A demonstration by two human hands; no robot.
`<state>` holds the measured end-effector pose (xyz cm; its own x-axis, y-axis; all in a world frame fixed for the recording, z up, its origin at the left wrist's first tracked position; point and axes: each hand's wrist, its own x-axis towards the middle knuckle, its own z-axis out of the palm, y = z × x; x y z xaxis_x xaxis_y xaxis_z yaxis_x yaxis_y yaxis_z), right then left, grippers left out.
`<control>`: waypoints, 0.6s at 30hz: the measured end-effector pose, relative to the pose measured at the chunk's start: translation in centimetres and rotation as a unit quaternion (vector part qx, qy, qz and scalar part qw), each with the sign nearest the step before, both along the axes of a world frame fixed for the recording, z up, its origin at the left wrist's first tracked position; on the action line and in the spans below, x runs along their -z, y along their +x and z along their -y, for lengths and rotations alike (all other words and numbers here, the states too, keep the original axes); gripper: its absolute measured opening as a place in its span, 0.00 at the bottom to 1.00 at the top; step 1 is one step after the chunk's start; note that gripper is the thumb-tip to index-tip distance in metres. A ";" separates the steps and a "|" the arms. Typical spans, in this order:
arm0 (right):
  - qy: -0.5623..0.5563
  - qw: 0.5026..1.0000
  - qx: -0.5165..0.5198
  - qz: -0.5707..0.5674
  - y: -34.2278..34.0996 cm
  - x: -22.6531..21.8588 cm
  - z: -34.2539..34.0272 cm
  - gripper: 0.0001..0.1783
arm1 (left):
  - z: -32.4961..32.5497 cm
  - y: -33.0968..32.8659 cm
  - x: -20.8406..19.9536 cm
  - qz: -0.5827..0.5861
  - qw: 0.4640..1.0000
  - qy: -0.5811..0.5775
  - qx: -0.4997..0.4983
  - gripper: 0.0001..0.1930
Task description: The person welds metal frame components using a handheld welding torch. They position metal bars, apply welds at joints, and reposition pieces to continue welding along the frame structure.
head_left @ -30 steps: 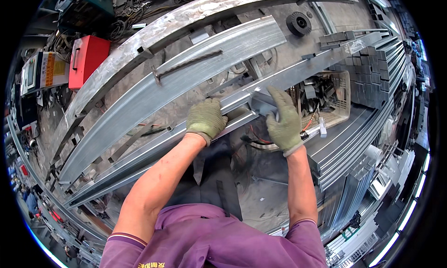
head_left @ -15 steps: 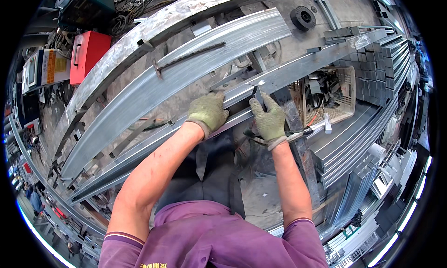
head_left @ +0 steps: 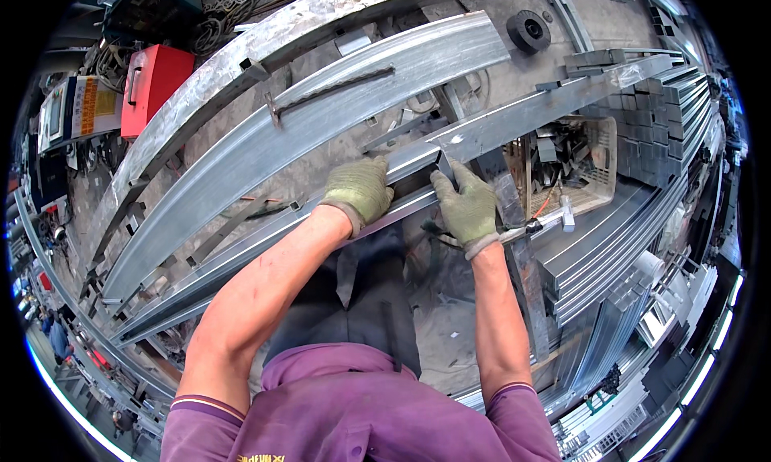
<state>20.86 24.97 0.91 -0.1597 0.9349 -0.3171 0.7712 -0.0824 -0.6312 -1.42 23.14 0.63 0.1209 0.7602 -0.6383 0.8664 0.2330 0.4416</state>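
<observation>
A long grey steel channel [head_left: 412, 155] lies slantwise in front of me, its open side toward me. My left hand [head_left: 358, 190], in a green work glove, is closed over the channel's upper edge, fingertips hidden. At the channel's right end, my gloved right hand [head_left: 467, 202] pinches a small dark angled metal piece [head_left: 444, 163] between thumb and fingers. That piece sits against the channel's end, beside a flat steel bar [head_left: 530, 118] running up to the right. Whether the piece is fixed there I cannot tell.
Beyond lies a wide curved steel strip [head_left: 321, 100] with a ridged rod hammer [head_left: 337, 86] on it. A plastic crate [head_left: 612, 161] of metal offcuts stands right, near stacked steel profiles [head_left: 610, 237]. A red box [head_left: 157, 92] is far left; a black spool [head_left: 528, 31] lies far right.
Both hands keep their places and hold. The whole view has shifted slightly; nothing has visibly been moved, taken up or let go.
</observation>
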 end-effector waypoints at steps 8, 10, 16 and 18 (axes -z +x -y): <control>-0.053 0.995 0.070 -0.048 -0.6 1.1 0.1 0.29 | 0.2 0.1 0.2 -0.001 1.000 0.023 -0.013 0.20; -0.089 0.980 0.115 -0.136 0.0 1.0 0.6 0.26 | 0.3 0.1 0.5 0.007 0.999 0.037 -0.016 0.20; -0.098 0.960 0.161 -0.209 1.0 2.0 1.1 0.20 | -0.2 0.6 0.2 -0.002 0.999 0.039 0.004 0.20; -0.096 0.963 0.153 -0.200 1.1 1.8 0.8 0.20 | -0.4 0.8 0.5 -0.003 0.999 0.047 0.007 0.20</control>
